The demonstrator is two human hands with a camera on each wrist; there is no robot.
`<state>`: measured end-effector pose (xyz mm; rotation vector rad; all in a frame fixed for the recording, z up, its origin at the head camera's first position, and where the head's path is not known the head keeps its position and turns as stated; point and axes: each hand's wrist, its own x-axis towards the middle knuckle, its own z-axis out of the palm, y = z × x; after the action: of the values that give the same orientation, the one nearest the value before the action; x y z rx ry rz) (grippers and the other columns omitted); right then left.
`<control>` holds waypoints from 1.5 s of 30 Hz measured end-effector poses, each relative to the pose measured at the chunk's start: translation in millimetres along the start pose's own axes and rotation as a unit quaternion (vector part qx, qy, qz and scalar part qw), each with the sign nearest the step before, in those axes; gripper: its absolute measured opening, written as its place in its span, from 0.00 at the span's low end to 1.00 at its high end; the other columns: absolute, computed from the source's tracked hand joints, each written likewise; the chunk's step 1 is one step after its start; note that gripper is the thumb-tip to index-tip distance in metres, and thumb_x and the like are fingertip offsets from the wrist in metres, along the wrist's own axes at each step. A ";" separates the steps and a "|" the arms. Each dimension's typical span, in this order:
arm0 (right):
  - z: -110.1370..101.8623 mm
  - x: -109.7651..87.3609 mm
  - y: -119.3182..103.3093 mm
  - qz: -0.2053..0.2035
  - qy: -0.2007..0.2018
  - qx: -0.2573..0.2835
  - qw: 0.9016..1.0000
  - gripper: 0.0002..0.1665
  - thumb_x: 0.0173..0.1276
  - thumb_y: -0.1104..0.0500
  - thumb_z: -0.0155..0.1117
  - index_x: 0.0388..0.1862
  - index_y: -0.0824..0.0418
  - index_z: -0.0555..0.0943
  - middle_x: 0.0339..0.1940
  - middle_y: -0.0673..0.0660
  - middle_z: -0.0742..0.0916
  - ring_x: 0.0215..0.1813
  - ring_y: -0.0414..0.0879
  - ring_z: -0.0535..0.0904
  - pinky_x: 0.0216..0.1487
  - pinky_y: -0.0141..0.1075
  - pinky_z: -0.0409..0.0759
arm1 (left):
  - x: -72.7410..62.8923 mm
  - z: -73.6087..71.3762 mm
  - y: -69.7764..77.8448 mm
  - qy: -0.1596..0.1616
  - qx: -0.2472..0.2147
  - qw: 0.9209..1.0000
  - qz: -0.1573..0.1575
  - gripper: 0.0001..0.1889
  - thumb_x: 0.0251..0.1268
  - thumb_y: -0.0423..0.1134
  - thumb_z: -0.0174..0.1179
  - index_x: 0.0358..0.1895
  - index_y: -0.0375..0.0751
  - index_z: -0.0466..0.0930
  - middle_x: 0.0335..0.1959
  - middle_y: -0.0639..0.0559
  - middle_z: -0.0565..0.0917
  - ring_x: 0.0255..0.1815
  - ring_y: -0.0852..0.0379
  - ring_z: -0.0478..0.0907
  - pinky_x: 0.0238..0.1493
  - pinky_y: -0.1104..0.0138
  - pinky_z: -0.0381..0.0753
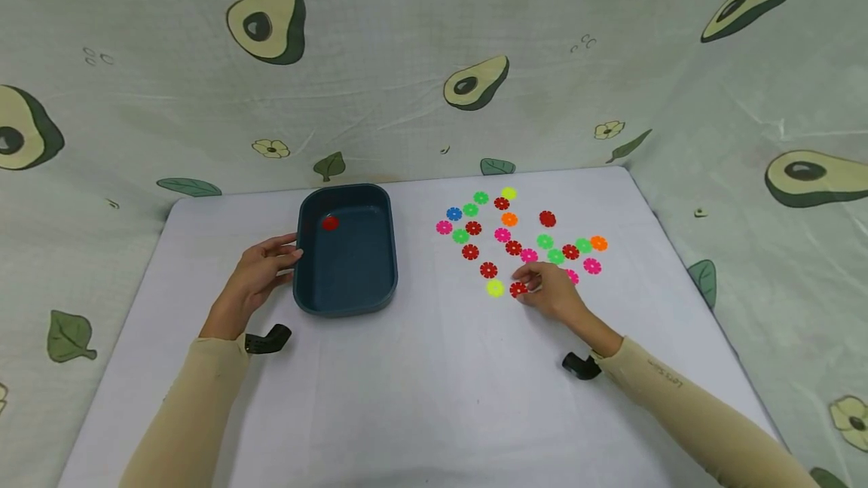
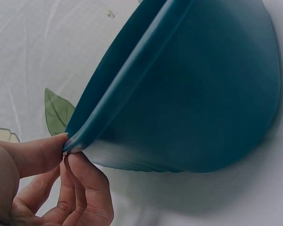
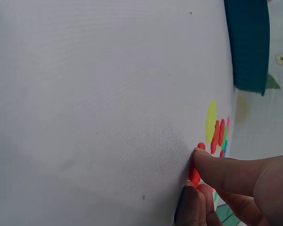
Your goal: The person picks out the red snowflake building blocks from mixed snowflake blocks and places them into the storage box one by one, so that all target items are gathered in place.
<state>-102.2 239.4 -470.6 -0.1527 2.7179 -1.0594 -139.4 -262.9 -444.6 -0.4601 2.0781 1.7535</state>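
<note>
My left hand point(image 1: 260, 277) pinches the left rim of a dark blue-green tub point(image 1: 347, 269) between thumb and fingers, clearly seen in the left wrist view, where the tub wall point(image 2: 203, 94) fills the upper right. One red disc point(image 1: 330, 224) lies inside the tub. Over at the near edge of the scattered discs, my right hand point(image 1: 552, 292) pinches a red slotted disc point(image 1: 518, 289) at the table surface. In the right wrist view the thumb lies on one edge of this red disc point(image 3: 195, 172), a fingertip at the opposite edge. A yellow disc point(image 1: 495, 288) lies just left of it.
Several flat slotted discs in red, green, pink, orange, yellow and a blue one point(image 1: 454, 214) spread over the table's right half. The white tabletop point(image 1: 420, 398) ends at a patterned cloth backdrop point(image 1: 380, 119). A black wrist mount point(image 1: 268, 340) sits on each forearm.
</note>
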 end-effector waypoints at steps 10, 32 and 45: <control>-1.0 2.1 -2.7 0.012 -0.018 -0.013 1.000 0.17 0.64 0.71 0.76 0.51 0.70 0.85 0.46 0.64 0.88 0.48 0.57 0.84 0.51 0.49 0.87 | -2.1 0.9 -0.3 0.005 0.007 1.000 0.004 0.34 0.83 0.40 0.57 0.85 0.40 0.56 0.57 0.57 0.71 0.48 0.65 0.75 0.46 0.74 0.81; 0.9 3.9 -8.3 0.030 -0.032 -0.016 0.999 0.17 0.65 0.71 0.76 0.51 0.71 0.85 0.48 0.64 0.88 0.50 0.58 0.83 0.53 0.48 0.87 | 2.2 -3.5 -3.8 -0.007 0.008 1.000 0.013 0.35 0.83 0.39 0.58 0.85 0.40 0.55 0.56 0.58 0.71 0.46 0.68 0.76 0.46 0.73 0.81; 1.0 4.2 -10.2 0.030 -0.039 -0.037 0.998 0.14 0.65 0.71 0.75 0.50 0.69 0.85 0.46 0.62 0.88 0.49 0.56 0.83 0.52 0.47 0.86 | 1.4 -2.8 -2.5 -0.011 0.009 1.000 0.012 0.35 0.83 0.39 0.57 0.85 0.39 0.54 0.56 0.57 0.71 0.47 0.68 0.76 0.47 0.73 0.81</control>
<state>-105.9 230.5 -465.1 -0.1217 2.6754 -0.9188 -139.6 -266.1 -447.0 -0.4102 2.0914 1.7441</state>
